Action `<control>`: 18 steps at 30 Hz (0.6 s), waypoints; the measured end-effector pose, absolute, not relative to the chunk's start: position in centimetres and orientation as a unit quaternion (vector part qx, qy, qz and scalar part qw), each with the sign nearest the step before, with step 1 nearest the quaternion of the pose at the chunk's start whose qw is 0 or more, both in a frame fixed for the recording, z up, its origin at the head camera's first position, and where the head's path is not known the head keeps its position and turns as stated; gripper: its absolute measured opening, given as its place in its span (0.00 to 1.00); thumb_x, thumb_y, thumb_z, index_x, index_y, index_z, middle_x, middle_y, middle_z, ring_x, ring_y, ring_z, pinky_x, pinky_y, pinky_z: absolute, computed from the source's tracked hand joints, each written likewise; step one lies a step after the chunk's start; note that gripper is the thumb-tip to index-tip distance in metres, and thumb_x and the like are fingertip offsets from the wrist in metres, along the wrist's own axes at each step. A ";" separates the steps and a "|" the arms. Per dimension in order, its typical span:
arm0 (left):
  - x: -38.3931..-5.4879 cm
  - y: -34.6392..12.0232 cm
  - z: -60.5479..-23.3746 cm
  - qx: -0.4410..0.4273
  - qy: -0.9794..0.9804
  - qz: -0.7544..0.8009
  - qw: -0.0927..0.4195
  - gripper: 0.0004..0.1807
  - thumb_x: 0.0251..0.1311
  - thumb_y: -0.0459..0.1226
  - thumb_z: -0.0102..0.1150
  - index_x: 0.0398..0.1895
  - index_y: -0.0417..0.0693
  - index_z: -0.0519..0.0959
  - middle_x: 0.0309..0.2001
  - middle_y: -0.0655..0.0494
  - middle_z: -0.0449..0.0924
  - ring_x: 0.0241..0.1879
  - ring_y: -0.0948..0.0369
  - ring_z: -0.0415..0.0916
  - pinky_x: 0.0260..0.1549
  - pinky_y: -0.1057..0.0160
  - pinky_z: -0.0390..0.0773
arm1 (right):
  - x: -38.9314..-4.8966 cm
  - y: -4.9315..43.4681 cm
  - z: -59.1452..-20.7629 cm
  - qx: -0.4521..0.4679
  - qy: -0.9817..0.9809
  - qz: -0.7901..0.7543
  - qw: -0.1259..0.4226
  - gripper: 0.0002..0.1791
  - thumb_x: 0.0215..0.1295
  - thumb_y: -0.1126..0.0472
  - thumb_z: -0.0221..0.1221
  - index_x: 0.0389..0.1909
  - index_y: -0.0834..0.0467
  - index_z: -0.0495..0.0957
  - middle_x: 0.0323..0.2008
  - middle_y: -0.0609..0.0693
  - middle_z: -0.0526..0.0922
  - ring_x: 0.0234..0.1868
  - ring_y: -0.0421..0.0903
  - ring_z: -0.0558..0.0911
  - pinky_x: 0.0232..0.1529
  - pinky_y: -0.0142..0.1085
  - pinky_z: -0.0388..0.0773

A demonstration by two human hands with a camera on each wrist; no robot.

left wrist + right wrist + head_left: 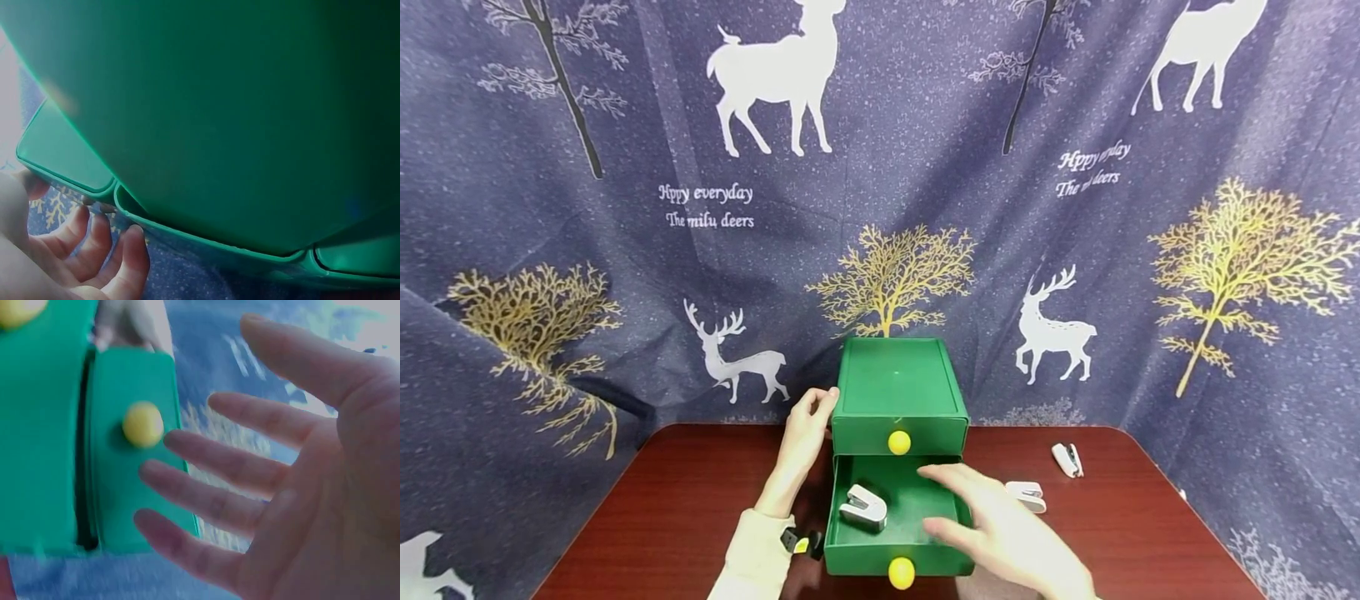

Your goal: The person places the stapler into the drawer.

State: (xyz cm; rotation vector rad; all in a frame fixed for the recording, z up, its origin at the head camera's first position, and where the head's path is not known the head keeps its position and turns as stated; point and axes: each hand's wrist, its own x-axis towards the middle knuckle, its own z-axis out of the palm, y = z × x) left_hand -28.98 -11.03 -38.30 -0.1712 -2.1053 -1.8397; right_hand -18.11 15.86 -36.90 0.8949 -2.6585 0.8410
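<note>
Head view: right hand (1000, 523), spread wide, partly hides open drawer (861, 561); loosely bent left hand (806, 427) touches cabinet (897, 379).

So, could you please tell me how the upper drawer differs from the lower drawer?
The upper drawer is closed, while the lower drawer is pulled open. The lower drawer shows a white-topped stapler inside; whatever the upper drawer may contain is hidden. Both are green, each with a round yellow knob on its front.

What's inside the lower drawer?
A white stapler lies in the lower drawer, left of centre. The right hand covers part of its right side; the upper drawer hides its back, so anything there is unseen.
</note>
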 end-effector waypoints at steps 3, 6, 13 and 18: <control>-29.1 -11.1 -38.4 -0.057 -0.739 -0.650 0.168 0.13 0.71 0.40 0.54 0.38 0.36 0.78 0.25 0.56 0.75 0.24 0.62 0.73 0.29 0.55 0.81 | -18.6 17.7 -36.9 0.288 -0.889 0.333 0.121 0.25 0.67 0.43 0.60 0.62 0.46 0.73 0.56 0.37 0.76 0.55 0.39 0.76 0.54 0.40 0.75; -29.3 -11.2 -38.5 -0.052 -0.736 -0.653 0.169 0.13 0.71 0.40 0.54 0.37 0.37 0.78 0.25 0.56 0.75 0.24 0.62 0.73 0.28 0.57 0.81 | -19.5 19.6 -37.3 0.254 -0.881 0.380 0.123 0.24 0.66 0.47 0.62 0.61 0.46 0.74 0.54 0.38 0.78 0.51 0.39 0.79 0.50 0.38 0.77; -29.5 -11.3 -38.8 -0.059 -0.731 -0.660 0.161 0.14 0.71 0.40 0.54 0.37 0.35 0.77 0.25 0.56 0.75 0.24 0.61 0.73 0.29 0.55 0.81 | -21.2 23.6 -39.2 0.160 -0.896 0.394 0.125 0.24 0.65 0.48 0.63 0.60 0.49 0.74 0.53 0.46 0.79 0.50 0.43 0.79 0.45 0.35 0.78; -29.5 -11.2 -38.8 -0.063 -0.728 -0.664 0.161 0.13 0.71 0.39 0.54 0.35 0.36 0.77 0.25 0.56 0.74 0.23 0.61 0.73 0.26 0.61 0.79 | -22.5 25.3 -40.8 0.126 -0.915 0.348 0.161 0.24 0.64 0.50 0.64 0.59 0.53 0.75 0.51 0.49 0.81 0.51 0.48 0.79 0.48 0.43 0.77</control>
